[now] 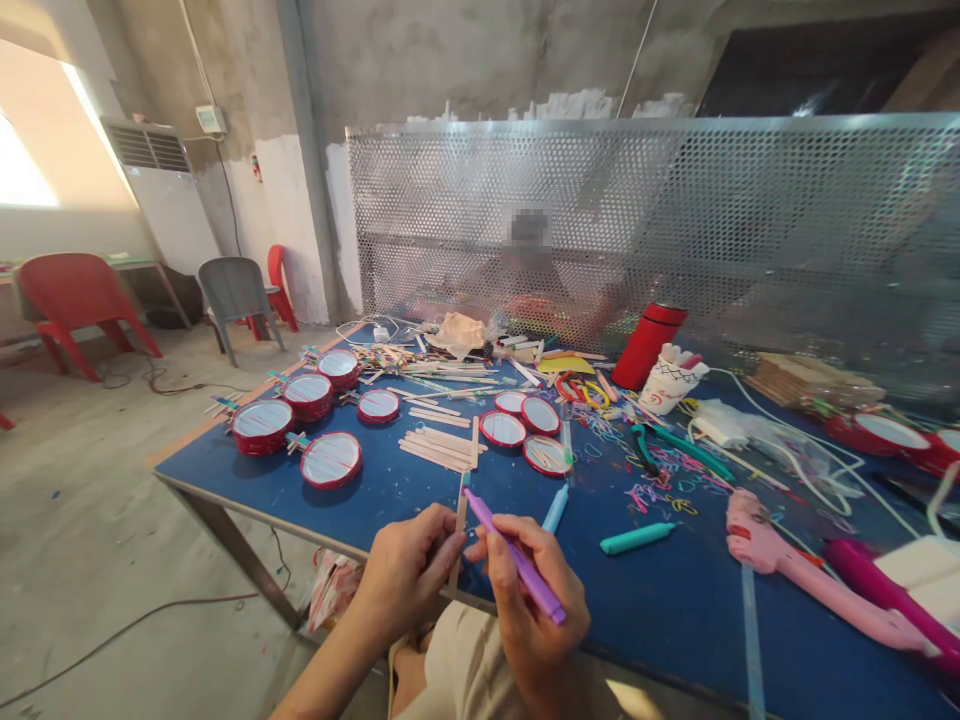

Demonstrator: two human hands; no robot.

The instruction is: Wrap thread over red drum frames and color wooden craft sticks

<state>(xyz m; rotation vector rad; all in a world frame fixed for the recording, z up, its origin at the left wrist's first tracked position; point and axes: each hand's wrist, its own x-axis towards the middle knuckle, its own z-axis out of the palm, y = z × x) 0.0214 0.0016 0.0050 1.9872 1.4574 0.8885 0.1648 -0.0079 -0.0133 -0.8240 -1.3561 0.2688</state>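
Observation:
Pinched in my left hand [415, 560] is a wooden craft stick [460, 505], held upright over the table's front edge, with a bluish-green patch at its top end. My right hand [536, 590] grips a purple marker [525, 570], its tip at the upper part of the stick, close to the coloured patch. Just beyond my right hand lies a light blue marker [556, 508]. A teal marker [637, 538] rests further right. Several bare craft sticks [439, 448] are laid side by side ahead of my hands.
Small red-rimmed drums [331, 460] stand at left and centre on the blue table [420, 500]. To the right are a pink glue gun [810, 580], teal-handled pliers [690, 452], loose rubber bands, a paper cup [670, 385] and a red bottle [649, 345]. A perforated metal screen [637, 220] borders the back.

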